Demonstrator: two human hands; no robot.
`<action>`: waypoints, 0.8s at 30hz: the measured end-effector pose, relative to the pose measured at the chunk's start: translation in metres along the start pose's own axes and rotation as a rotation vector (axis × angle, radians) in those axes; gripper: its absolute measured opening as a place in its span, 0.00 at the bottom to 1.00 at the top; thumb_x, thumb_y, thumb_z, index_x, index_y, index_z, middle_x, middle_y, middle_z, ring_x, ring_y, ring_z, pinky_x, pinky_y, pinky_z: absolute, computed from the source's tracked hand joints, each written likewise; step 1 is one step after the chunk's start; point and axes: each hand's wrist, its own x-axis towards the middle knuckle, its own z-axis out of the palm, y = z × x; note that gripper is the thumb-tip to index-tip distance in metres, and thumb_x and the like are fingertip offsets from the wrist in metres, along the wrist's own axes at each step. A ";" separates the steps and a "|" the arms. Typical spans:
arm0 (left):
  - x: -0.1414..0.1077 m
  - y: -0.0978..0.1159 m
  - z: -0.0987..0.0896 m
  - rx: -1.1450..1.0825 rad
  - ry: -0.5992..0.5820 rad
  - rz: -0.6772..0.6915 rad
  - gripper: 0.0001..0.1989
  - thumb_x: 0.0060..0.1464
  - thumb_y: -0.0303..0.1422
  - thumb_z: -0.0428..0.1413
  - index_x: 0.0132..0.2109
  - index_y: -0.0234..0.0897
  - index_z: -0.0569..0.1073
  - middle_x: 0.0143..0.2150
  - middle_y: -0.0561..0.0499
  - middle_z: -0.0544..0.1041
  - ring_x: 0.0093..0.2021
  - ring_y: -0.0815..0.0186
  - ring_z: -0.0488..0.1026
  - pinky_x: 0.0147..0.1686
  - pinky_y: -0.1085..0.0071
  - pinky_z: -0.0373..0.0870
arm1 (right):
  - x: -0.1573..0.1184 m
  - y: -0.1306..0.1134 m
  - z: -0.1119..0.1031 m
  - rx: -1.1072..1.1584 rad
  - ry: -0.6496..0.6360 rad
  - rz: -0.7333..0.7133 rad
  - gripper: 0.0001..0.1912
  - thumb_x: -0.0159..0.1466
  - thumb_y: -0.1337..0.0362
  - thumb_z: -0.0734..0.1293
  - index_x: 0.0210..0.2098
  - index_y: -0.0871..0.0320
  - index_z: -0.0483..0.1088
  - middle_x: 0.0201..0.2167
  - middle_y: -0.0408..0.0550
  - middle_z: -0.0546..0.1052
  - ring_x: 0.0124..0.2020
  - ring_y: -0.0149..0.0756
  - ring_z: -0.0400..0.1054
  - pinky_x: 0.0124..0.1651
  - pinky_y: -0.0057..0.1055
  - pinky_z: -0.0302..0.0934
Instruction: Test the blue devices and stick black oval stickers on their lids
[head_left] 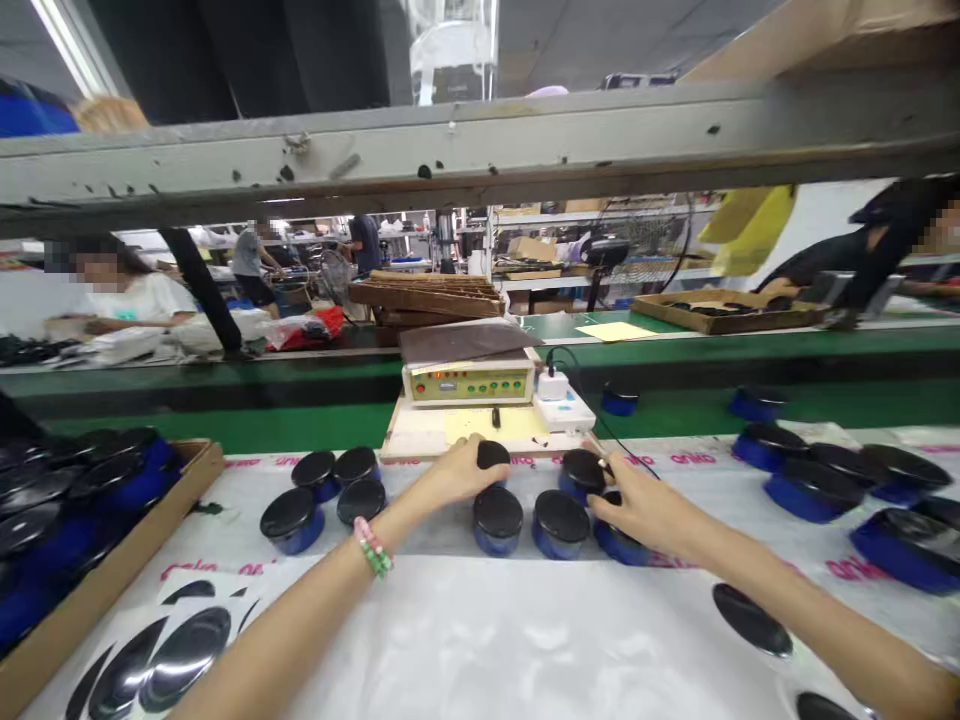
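Observation:
My left hand (461, 470) is closed around the edge of a round blue tub with a glossy black top (493, 457), which is partly hidden by my fingers. With thumb and fingers apart, my right hand (637, 500) reaches in at the right of the same group. Its fingertips are by a rear tub (579, 470), and its palm and thumb partly cover a front tub (619, 540). Two more tubs, one to the left (497, 520) and one in the middle (561, 523), stand in the front row between my hands.
Several tubs (292, 520) stand left of my left arm; more (814, 490) are at the right. A cardboard box (202, 465) of tubs is far left. Black ovals (187, 650) lie on white sheeting. Behind stands a control box (469, 385), before a green belt (315, 425). A beam (450, 150) crosses overhead.

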 end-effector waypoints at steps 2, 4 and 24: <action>0.008 0.015 0.003 0.004 0.018 0.034 0.22 0.54 0.43 0.50 0.50 0.33 0.67 0.46 0.42 0.73 0.45 0.57 0.72 0.43 0.67 0.66 | 0.003 -0.002 0.002 0.006 0.032 0.003 0.30 0.57 0.62 0.60 0.57 0.63 0.55 0.39 0.53 0.75 0.39 0.44 0.70 0.37 0.31 0.58; 0.014 0.026 0.006 0.007 0.011 0.050 0.22 0.56 0.43 0.49 0.52 0.34 0.66 0.49 0.42 0.72 0.47 0.57 0.71 0.47 0.67 0.65 | 0.006 -0.005 0.005 0.011 0.055 -0.007 0.25 0.56 0.62 0.60 0.53 0.62 0.58 0.37 0.51 0.75 0.36 0.42 0.70 0.35 0.30 0.58; 0.021 0.032 0.035 -0.163 -0.014 0.043 0.14 0.63 0.37 0.43 0.42 0.35 0.70 0.41 0.47 0.73 0.42 0.63 0.70 0.45 0.62 0.67 | 0.127 0.085 -0.055 0.129 0.195 0.407 0.14 0.65 0.59 0.63 0.47 0.61 0.66 0.41 0.48 0.72 0.35 0.32 0.69 0.35 0.33 0.68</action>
